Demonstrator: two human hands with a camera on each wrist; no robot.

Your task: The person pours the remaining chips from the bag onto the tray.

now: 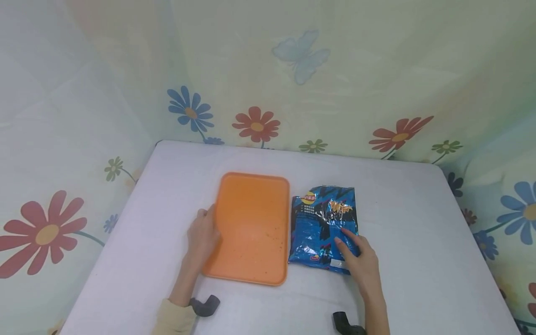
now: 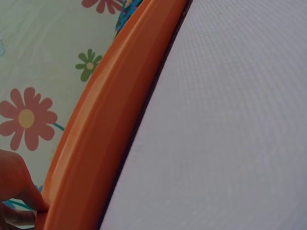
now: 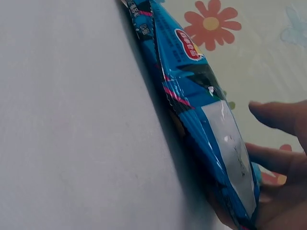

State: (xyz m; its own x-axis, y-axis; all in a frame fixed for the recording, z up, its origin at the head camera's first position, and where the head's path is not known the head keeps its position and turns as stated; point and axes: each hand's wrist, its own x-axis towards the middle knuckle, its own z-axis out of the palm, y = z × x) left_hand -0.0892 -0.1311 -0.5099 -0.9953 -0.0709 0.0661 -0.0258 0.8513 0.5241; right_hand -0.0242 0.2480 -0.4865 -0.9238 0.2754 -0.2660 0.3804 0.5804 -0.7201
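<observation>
An orange tray (image 1: 253, 228) lies on the white table, with small crumbs on its lower right part. My left hand (image 1: 203, 236) grips the tray's left edge; in the left wrist view the fingers (image 2: 17, 179) meet the rim at the lower left. Right of the tray lies a blue snack bag (image 1: 322, 228), creased and shiny, its printed front facing up. My right hand (image 1: 363, 261) holds the bag's lower right edge, with two digits above its front. Skin shows beneath the bag (image 3: 228, 143) in the right wrist view, where the hidden fingers are only partly visible.
The white tabletop (image 1: 418, 251) spreads around both things. Behind it hangs a curtain (image 1: 335, 107) printed with flowers and a butterfly. A black curved piece sits at each wrist, one at the left (image 1: 205, 306) and one at the right (image 1: 346, 323).
</observation>
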